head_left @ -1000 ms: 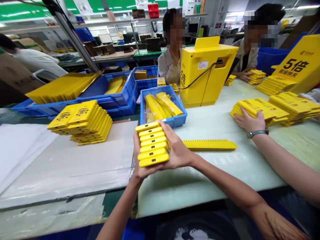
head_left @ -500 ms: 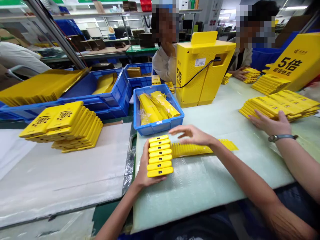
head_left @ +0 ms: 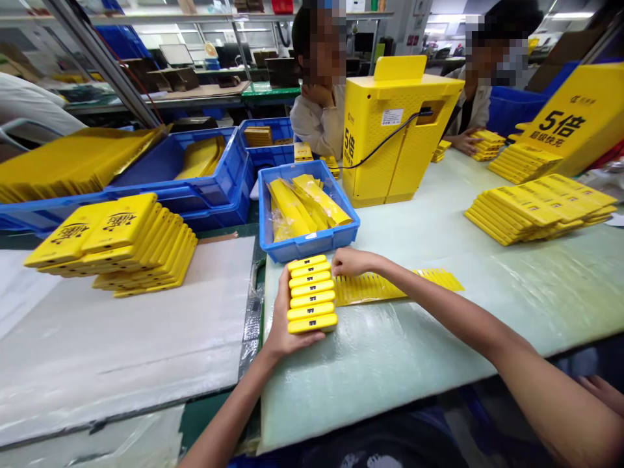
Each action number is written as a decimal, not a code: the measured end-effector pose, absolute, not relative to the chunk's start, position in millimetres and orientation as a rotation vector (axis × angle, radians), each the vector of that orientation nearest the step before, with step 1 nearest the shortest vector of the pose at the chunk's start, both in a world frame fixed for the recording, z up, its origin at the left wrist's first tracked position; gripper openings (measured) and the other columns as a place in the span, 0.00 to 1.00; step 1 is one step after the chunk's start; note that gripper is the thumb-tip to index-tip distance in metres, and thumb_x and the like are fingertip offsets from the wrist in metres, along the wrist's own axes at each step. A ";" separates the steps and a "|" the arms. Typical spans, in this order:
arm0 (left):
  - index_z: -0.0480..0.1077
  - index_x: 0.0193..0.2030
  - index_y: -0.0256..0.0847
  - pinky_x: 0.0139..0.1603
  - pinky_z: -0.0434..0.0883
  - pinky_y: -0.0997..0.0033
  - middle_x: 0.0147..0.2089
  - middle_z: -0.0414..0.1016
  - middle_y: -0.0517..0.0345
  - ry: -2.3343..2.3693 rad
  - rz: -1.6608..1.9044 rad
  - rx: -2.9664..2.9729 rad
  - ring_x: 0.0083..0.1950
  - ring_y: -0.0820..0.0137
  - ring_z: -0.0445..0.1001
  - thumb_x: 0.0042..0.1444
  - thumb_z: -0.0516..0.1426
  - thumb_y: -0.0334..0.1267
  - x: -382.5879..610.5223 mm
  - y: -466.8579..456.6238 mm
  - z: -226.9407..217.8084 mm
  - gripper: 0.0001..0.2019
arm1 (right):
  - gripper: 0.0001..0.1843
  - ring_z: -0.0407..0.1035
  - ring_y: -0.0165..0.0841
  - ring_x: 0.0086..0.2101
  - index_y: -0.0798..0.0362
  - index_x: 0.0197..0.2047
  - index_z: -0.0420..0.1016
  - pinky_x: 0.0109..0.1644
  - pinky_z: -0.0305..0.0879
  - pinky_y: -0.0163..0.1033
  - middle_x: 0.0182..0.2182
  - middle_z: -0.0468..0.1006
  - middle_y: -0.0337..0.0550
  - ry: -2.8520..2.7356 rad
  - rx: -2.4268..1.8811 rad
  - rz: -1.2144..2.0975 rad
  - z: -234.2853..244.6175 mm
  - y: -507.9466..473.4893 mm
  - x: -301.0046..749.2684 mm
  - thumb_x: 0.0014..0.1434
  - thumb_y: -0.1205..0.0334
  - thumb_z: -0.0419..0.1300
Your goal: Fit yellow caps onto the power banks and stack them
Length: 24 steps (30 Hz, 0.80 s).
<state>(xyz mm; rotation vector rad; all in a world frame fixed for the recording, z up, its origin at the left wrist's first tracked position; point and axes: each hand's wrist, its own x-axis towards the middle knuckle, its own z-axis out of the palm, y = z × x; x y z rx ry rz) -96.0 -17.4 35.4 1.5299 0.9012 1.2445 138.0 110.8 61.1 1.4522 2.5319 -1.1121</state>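
Observation:
A row of several flat yellow power banks [head_left: 311, 294] stands on edge on the pale green table [head_left: 439, 325]. My left hand [head_left: 281, 322] cups the row from its left and near end, fingers closed round it. My right hand [head_left: 350, 261] presses against the far right end of the row, fingers curled on the top unit. Just right of the row lies a long yellow comb-like rack [head_left: 390, 286], partly under my right forearm.
A blue bin [head_left: 307, 244] of bagged yellow parts sits just beyond the row. A fanned yellow stack [head_left: 117, 244] lies at left, more stacks [head_left: 536, 208] at right. A yellow cabinet [head_left: 394, 130] stands behind. Two people sit across the table.
The row came down from mid-air onto the table. My right hand let go, reached over and closed on its far end. A co-worker's hand with a watch left the right stacks.

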 end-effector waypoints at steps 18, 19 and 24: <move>0.62 0.82 0.54 0.79 0.72 0.25 0.77 0.75 0.41 0.926 1.263 1.421 0.77 0.31 0.75 0.32 0.83 0.65 -91.7 -17.9 34.8 0.70 | 0.08 0.77 0.35 0.32 0.56 0.24 0.81 0.38 0.67 0.35 0.26 0.85 0.43 2.538 1.674 -1.461 54.4 90.3 141.1 0.51 0.75 0.70; 0.62 0.82 0.53 0.80 0.70 0.24 0.78 0.74 0.40 0.926 1.260 1.428 0.78 0.31 0.74 0.32 0.83 0.65 -92.0 -17.8 33.8 0.70 | 0.07 0.77 0.35 0.32 0.56 0.24 0.81 0.39 0.67 0.35 0.26 0.85 0.43 2.563 1.717 -1.487 54.4 84.1 142.0 0.52 0.74 0.69; 0.57 0.84 0.50 0.84 0.64 0.25 0.79 0.71 0.37 0.902 1.226 1.468 0.80 0.33 0.71 0.36 0.83 0.63 -93.8 -17.1 30.8 0.70 | 0.07 0.75 0.34 0.34 0.55 0.31 0.82 0.40 0.68 0.37 0.30 0.84 0.44 2.667 2.018 -1.620 64.0 59.3 159.1 0.59 0.62 0.66</move>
